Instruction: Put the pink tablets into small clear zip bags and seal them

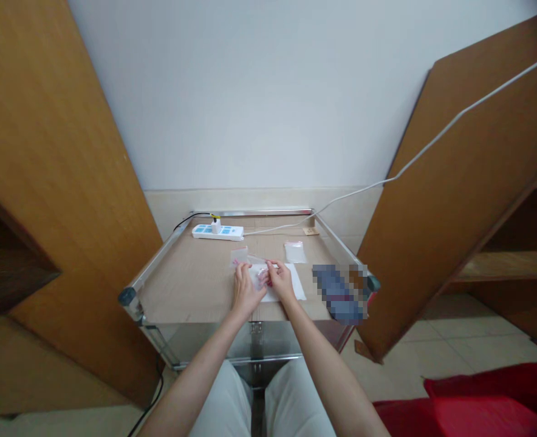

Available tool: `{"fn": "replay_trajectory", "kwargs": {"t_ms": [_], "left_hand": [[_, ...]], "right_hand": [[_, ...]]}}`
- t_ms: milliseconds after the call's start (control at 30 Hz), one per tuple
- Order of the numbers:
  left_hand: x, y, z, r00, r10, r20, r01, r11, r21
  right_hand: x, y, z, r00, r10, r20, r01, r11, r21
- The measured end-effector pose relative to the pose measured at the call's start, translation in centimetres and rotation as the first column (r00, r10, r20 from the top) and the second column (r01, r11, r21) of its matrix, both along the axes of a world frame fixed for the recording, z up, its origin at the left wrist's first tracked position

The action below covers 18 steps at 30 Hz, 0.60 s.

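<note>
The left hand [245, 291] and right hand [281, 281] close narrowly around a small pink-tinted clear plastic packet [262, 278], held just above a white rectangular paper sheet [292, 289] on the beige tabletop [181, 285], with a flat clear plastic bag [294, 252] lying beyond

Trousers: loose off-white cloth trousers [296, 403], softly creased across both thighs
Arms: two bare forearms [336, 364]
Hands: bare left hand [245, 292], bare right hand [281, 281]
</note>
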State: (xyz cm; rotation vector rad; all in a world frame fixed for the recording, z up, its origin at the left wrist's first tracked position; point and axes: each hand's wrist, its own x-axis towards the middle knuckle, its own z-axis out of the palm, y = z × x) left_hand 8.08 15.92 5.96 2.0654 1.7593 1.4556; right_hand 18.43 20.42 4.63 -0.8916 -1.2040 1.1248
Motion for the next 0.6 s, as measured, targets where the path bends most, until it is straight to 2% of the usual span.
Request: {"fn": "replay_trajectory", "kwargs": {"t_ms": [167, 300, 467, 600], "left_hand": [[-0.7, 0.2, 0.2, 1.000, 0.003, -0.030, -0.002, 0.999, 0.033], [-2.1, 1.2, 0.7, 0.997, 0.065, -0.037, -0.064, 0.997, 0.042], [-3.8, 3.8, 1.4, 0.976, 0.219, -0.015, -0.219, 0.976, 0.019], [-4.6, 6.5, 2.0, 0.947, 0.317, -0.041, -0.320, 0.942, -0.098]], "right_hand": [[0.1, -0.1, 0.1, 0.999, 0.001, -0.040, 0.000, 1.000, 0.017], [0.2, -0.3, 0.4, 0.999, -0.002, -0.034, 0.003, 1.000, 0.025], [0.1, -0.2, 0.4, 0.998, -0.044, -0.033, 0.045, 0.998, 0.039], [0.2, 0.0, 0.3, 0.995, -0.093, -0.019, 0.094, 0.995, 0.040]]}}
